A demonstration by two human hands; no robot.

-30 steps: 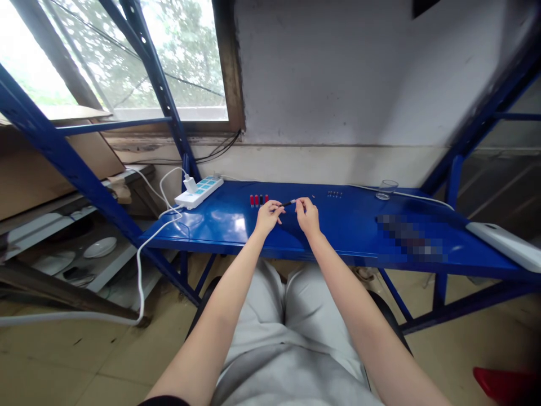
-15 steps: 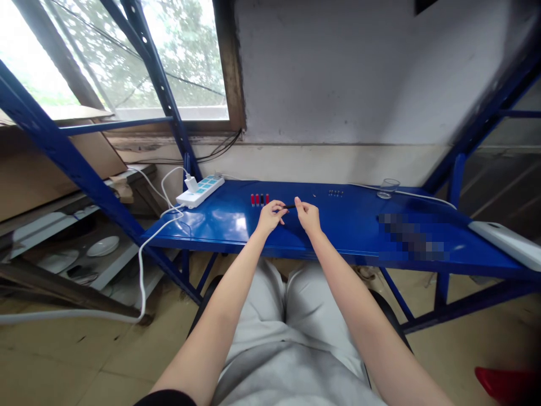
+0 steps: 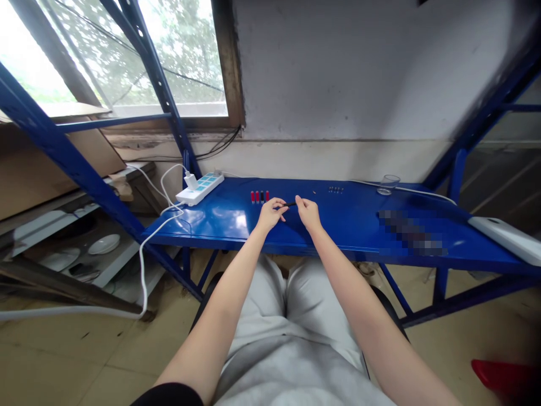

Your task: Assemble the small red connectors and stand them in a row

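Note:
A thin black pen-like stick [image 3: 290, 204] spans the gap between my two hands, held over the front half of the blue table. My left hand [image 3: 271, 213] pinches its left end with thumb and fingers. At the other end, my right hand [image 3: 308, 212] grips it, with the thumb along the top. Just behind my left hand, several small red and black cylinders with clear lower ends [image 3: 260, 197] stand in a row. Behind and to the right of my right hand lie several tiny metallic pieces [image 3: 336, 190], too small to name, and a small brownish bit [image 3: 314, 192].
On the blue table [image 3: 220, 225], a white power strip [image 3: 200, 189] with a plug and cables sits at the left. A clear glass [image 3: 387, 185] stands at the back right. A pixelated dark object [image 3: 412, 233] and a white device [image 3: 507, 238] lie to the right. Blue frame posts rise at both sides.
Slightly more of the black stick shows between my hands, and it tilts a little less. Both hands keep their hold. The camera view has shifted slightly.

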